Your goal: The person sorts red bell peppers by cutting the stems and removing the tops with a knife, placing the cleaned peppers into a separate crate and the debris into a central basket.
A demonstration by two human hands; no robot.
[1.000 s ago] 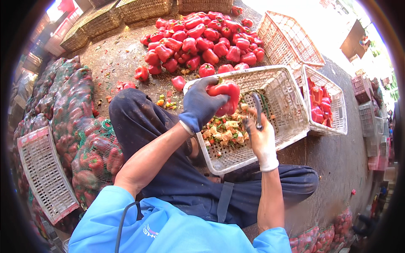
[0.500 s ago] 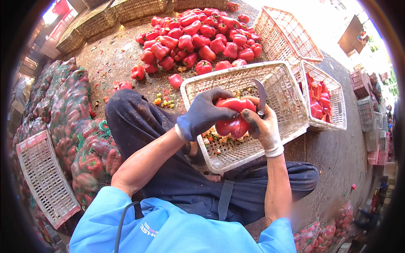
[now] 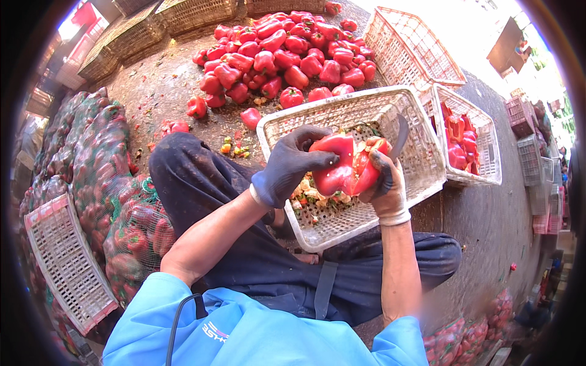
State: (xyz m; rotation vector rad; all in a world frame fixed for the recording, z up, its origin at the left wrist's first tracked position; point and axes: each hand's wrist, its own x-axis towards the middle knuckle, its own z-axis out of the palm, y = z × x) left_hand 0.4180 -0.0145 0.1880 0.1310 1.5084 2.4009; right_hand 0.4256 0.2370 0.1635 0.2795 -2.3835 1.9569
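The glossy red bell pepper, split open above the white perforated plastic crate, looks light and crisp — slick-skinned, apt to snap, so best held by its rounded outer walls. The dark-gloved left hand pinches one half, while the pale-gloved right hand clasps the other and a curved-bladed knife — half a second ago, the halves sat closed together.

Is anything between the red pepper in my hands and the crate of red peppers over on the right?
Yes: your right hand, holding the curved knife, is on the right side of the red pepper, and beyond it the right wall of the scrap crate stands before the pepper crate.
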